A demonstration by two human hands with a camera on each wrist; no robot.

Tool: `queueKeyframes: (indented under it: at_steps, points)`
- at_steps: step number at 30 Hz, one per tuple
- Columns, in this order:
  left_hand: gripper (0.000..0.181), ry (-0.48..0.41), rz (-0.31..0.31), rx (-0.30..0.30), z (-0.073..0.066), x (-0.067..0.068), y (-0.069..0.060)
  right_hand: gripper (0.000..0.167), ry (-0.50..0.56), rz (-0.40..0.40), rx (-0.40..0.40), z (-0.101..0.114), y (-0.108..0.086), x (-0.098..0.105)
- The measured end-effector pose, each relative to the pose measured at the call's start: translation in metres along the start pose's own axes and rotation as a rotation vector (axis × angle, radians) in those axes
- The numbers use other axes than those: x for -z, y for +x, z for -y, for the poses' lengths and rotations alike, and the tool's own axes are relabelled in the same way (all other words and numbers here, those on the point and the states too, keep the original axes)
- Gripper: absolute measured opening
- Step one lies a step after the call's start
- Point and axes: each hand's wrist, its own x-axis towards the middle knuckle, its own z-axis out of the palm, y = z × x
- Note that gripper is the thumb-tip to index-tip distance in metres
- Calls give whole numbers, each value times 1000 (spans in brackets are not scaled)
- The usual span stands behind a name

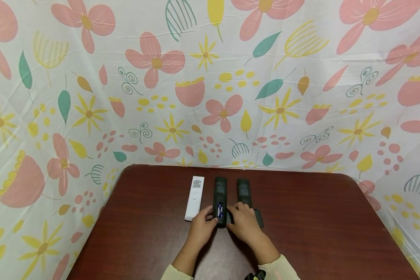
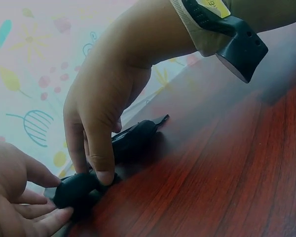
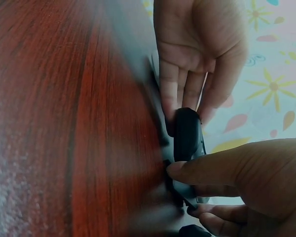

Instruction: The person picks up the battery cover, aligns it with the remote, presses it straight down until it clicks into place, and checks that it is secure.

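A black remote control [image 1: 220, 194] lies back up on the table, its battery compartment uncovered with blue-wrapped batteries [image 1: 220, 210] inside. My left hand [image 1: 202, 225] grips the near end of this remote from the left, thumb at the corner and fingers along the side. At its right side my right hand [image 1: 245, 222] pinches a small dark battery cover [image 3: 184, 190], mostly hidden by fingers. The end of the middle remote [image 3: 186, 133] shows between both hands in the right wrist view. A second black remote [image 1: 244, 190] lies partly under the right hand.
Left of the hands lies a white remote [image 1: 195, 198] with a printed code. Another dark cover [image 1: 259, 218] sits on the table just right of my right hand. The brown table [image 1: 143, 225] meets a flower-print cloth [image 1: 210, 128] at its back and sides.
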Motion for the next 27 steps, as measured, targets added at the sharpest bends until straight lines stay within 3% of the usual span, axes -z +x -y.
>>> queueKeyframes:
  at_steps: [19, 27]
  points:
    - [60, -244, 72, 90, 0, -2, 0, 57, 7, -58, -13, -2, -1, -5]
    - [62, -296, 85, 122, -1, -2, 1, 57, 0, -73, -33, -2, -1, -5]
